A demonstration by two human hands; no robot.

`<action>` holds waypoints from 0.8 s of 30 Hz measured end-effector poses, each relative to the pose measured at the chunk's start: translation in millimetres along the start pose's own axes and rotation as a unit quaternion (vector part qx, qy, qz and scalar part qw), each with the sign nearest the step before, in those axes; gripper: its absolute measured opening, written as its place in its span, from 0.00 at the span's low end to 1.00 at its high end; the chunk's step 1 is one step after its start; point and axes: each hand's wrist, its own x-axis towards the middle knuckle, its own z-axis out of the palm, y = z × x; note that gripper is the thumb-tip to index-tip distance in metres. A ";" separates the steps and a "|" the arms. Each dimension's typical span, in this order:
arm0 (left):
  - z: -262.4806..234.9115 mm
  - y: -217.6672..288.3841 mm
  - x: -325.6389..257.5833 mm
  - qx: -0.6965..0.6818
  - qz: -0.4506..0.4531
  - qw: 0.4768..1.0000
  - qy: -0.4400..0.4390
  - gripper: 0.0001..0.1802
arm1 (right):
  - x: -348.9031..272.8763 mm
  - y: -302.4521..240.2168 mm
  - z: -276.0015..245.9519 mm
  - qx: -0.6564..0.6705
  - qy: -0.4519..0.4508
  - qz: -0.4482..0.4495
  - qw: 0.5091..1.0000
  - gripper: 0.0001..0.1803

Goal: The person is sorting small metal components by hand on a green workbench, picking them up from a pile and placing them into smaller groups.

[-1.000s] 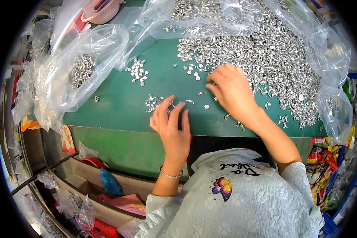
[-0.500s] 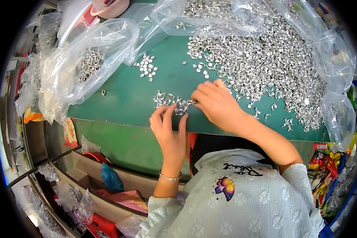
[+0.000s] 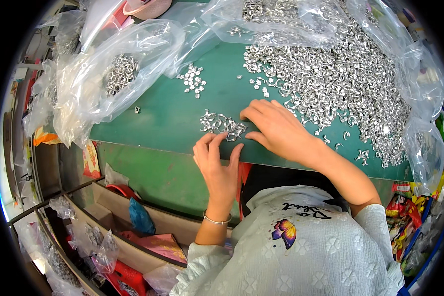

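Note:
On the green tabletop (image 3: 158, 126), near its front edge, lies a small cluster of curved silver metal pieces (image 3: 223, 124). My left hand (image 3: 216, 160) rests at the near side of this cluster, fingertips touching it, with its thumb held apart from the fingers. To the right of the pieces is my right hand (image 3: 276, 129), palm down, a gap showing between thumb and forefinger and nothing visible in it. Beyond my right hand spreads a large heap of similar curved silver pieces (image 3: 340, 74). Small flower-shaped silver pieces (image 3: 192, 80) form a loose group farther back.
A clear plastic bag (image 3: 83, 93) with silver rings (image 3: 122, 74) inside sits at the left. Plastic sheeting (image 3: 424, 133) borders the heap at right. One small piece (image 3: 137, 109) lies alone. A pink basket (image 3: 148, 9) stands at the back; an open drawer (image 3: 113, 207) is below left.
My right thumb and forefinger have parted from a pinch at the cluster's right end, and the hand has drawn slightly away. My left thumb has also moved away from the pieces. The whole view shifted slightly.

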 end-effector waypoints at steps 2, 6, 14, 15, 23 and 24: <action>1.4 0.8 -1.0 0.009 0.010 1.000 -0.015 0.20 | 1.1 -0.3 3.4 0.006 0.011 -0.009 1.000 0.17; 1.6 2.5 -4.6 -0.027 -0.008 0.999 -0.030 0.16 | -0.2 0.4 6.4 -0.011 -0.022 -0.009 1.000 0.18; 1.0 5.7 -4.3 -0.032 -0.012 0.999 -0.003 0.13 | -7.9 -1.7 2.1 0.050 -0.014 -0.005 0.999 0.20; 1.9 5.3 -3.8 -0.026 -0.003 1.000 -0.012 0.12 | -7.8 -2.4 5.0 0.046 -0.015 -0.010 0.999 0.20; -1.5 -9.2 -5.0 -0.019 0.009 1.000 0.002 0.10 | -9.9 -4.9 1.5 0.049 -0.030 -0.018 0.998 0.17; -0.9 -11.1 -5.7 -0.029 0.011 0.999 0.006 0.10 | -9.4 -5.3 2.9 0.050 -0.026 -0.025 0.998 0.17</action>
